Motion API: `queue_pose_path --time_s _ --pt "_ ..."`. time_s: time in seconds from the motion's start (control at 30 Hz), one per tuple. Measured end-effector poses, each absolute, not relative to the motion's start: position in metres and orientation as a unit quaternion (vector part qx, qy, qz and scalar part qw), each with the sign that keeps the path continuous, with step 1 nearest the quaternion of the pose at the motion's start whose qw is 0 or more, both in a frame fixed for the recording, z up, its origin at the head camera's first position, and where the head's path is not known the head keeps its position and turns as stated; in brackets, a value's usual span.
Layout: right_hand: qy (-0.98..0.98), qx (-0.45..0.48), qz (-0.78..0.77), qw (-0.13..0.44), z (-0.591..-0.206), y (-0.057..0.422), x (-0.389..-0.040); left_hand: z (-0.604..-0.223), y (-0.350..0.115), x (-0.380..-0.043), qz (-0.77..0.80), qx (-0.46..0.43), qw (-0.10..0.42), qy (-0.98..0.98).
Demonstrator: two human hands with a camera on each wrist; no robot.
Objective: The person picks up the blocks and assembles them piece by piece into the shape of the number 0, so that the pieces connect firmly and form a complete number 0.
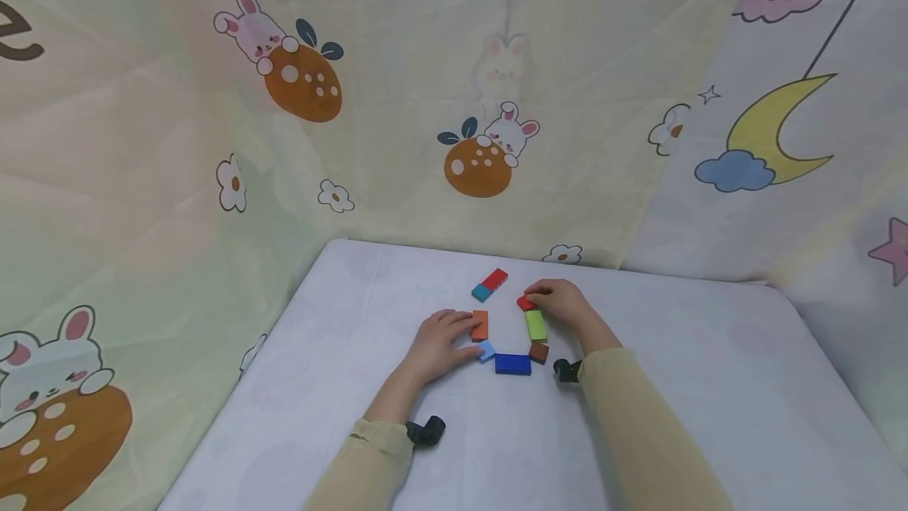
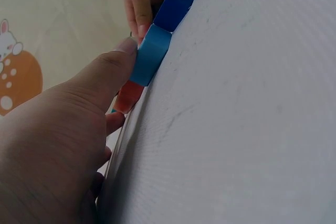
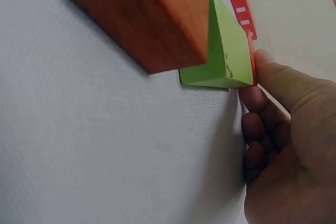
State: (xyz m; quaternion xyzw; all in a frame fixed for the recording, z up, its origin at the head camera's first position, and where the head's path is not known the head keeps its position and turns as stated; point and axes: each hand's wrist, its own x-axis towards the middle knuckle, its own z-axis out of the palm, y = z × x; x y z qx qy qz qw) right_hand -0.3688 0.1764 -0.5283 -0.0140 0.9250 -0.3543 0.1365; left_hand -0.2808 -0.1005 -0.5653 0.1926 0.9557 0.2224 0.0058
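On the white worktop (image 1: 355, 353) small coloured blocks lay in a loose ring between the two hands. The left hand (image 1: 441, 341) rested flat-ish at the ring's left side: its fingertips lay against the orange block (image 1: 480, 325), and its thumb pressed the side of the light blue block (image 1: 486, 351), which the left wrist view showed touching the thumb tip, with the dark blue block (image 1: 513, 364) right behind it. The left fingers were only slightly bent, touching rather than wrapping either piece. The right hand (image 1: 563, 303) sat at the ring's upper right, its curled fingers pinching a small red block (image 1: 526, 303) at the far end of the green block (image 1: 536, 325). The brown block (image 1: 539, 352) lay just beside the green one's near end. A red-and-teal block (image 1: 490, 285) lay apart, farther back near the printed curtain (image 1: 397, 124).
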Motion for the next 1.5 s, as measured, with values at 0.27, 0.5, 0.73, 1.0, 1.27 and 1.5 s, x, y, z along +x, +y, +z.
queue_pose_path --time_s 0.27,0.5,0.73,1.0,1.27,1.5 --pt "0.924 -0.024 -0.360 0.129 -0.528 0.176 -0.365 -0.564 -0.100 -0.281 0.228 0.190 0.009 0.955" --pt "0.920 -0.013 -0.370 0.130 -0.528 0.176 -0.363 -0.566 -0.100 -0.282 0.224 0.191 0.010 0.956" --pt "0.916 -0.006 -0.380 0.125 -0.533 0.181 -0.361 -0.566 -0.100 -0.282 0.226 0.192 0.011 0.955" --pt "0.907 -0.025 -0.407 0.101 -0.543 0.195 -0.346 -0.568 -0.099 -0.283 0.225 0.192 0.012 0.955" --pt "0.922 -0.057 -0.374 0.081 -0.549 0.203 -0.325 -0.567 -0.099 -0.281 0.223 0.188 0.012 0.956" --pt "0.933 -0.097 -0.342 0.049 -0.554 0.204 -0.317 -0.567 -0.099 -0.282 0.226 0.190 0.006 0.955"
